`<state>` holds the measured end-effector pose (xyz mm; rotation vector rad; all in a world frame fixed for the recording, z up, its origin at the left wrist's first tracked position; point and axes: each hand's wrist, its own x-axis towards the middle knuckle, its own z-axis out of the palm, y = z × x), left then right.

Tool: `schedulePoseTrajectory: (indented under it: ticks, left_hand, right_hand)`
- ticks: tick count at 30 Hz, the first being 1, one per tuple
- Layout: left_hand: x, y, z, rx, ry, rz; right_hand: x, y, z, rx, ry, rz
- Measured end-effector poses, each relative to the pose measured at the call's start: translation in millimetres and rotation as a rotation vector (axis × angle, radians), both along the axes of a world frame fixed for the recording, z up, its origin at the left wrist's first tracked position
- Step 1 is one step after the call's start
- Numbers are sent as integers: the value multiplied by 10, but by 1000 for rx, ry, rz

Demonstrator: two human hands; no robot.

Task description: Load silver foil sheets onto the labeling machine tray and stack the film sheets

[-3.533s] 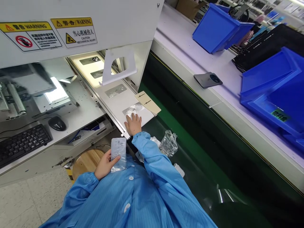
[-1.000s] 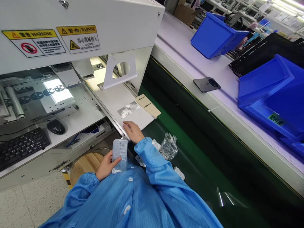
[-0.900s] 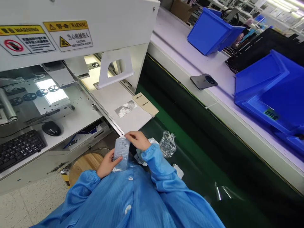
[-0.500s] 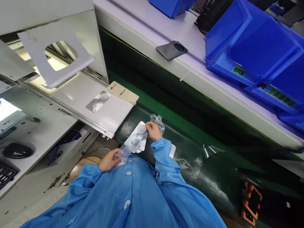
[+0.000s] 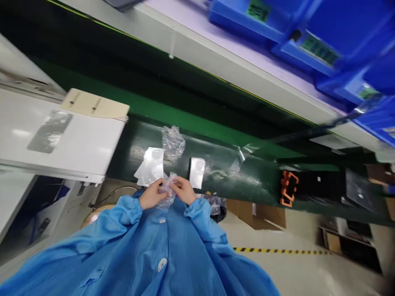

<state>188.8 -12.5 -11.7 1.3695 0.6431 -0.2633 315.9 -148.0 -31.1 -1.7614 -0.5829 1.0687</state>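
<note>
Crumpled clear plastic film (image 5: pixel 167 196) is gripped between my two hands, close to my body at the bench's near edge. My left hand (image 5: pixel 152 194) pinches it from the left, and my right hand (image 5: pixel 184 190) pinches its upper right part. Just beyond my left hand lie several silvery, phone-shaped sheets (image 5: pixel 152 165), loosely fanned on the dark green bench top (image 5: pixel 216 172). Another wad of crumpled clear plastic (image 5: pixel 173 142) rests behind them. Right of my hands lies a flat white-silver rectangular piece (image 5: pixel 197 172).
A white machine platform (image 5: pixel 89 144) with a beige plate (image 5: pixel 95 103) and a silvery sheet (image 5: pixel 51 130) juts in from the left. Blue bins (image 5: pixel 277 28) stand on the raised shelf (image 5: pixel 197 45). Orange-framed items (image 5: pixel 289 188) lie at the right. A cardboard box (image 5: pixel 256 211) is below the bench.
My view has swung to the right. The silvery sheets, held in both hands before, now lie on the bench. Both hands have come together on crumpled clear plastic film.
</note>
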Motion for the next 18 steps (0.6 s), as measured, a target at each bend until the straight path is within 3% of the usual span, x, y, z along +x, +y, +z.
schedulePoseTrajectory:
  ticks: [3,5,9,11,14,16,18]
  left_hand:
    - [577,-396,-216,65,146,-189]
    - [943,-596,-410,144,204,-140]
    - [1465,-843,-743,275,287,7]
    - [1548,-902,-825,238,295,23]
    - [1465,-882,-831,123,276,46]
    - [1332,-812,-780,49,244,83]
    - [1188,-742,-702,-18,193,130]
  right_hand:
    - [-110,-924,-192,-479,-57,-329]
    - [-63,-1458,-313,-746,-106,-474]
    - [136,-2165,-459,-1015,-140,-612]
    - [233,-2334,-466,-1108,-166,-664]
    - [402,-2373,-387,-1193,-276,-711]
    - [562,-2241,-302,-1080,-455,-650]
    - [750,-1978,-232,-785,-585,-512]
